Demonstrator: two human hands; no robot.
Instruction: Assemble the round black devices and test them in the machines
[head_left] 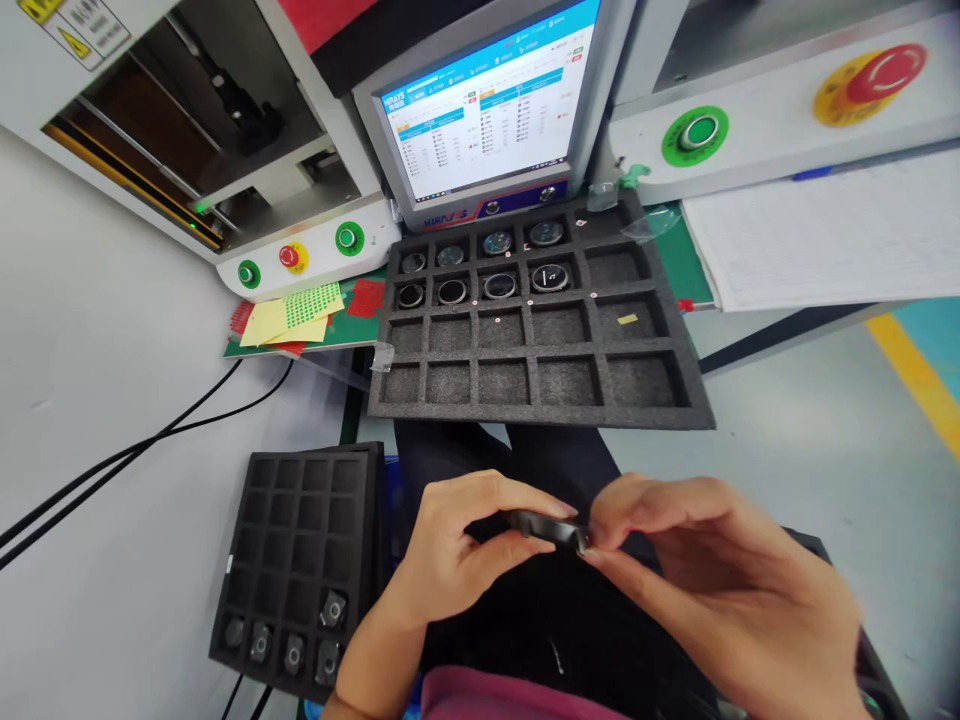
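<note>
Above my lap, my left hand grips a dark watch case between thumb and fingers. The case is seen edge-on, so its face is hidden. At its right end, the thumb and forefinger of my right hand are pinched together against the edge. Whether a small part sits between those fingertips I cannot make out. Beyond my hands lies a dark foam tray, with round watch faces in its two far rows; one watch has a lit display.
Lower left stands a second foam tray holding several watch cases. Behind are a monitor and machines with green buttons and red emergency stops. Yellow sticker sheets lie at left, papers at right. Black cables cross the left side.
</note>
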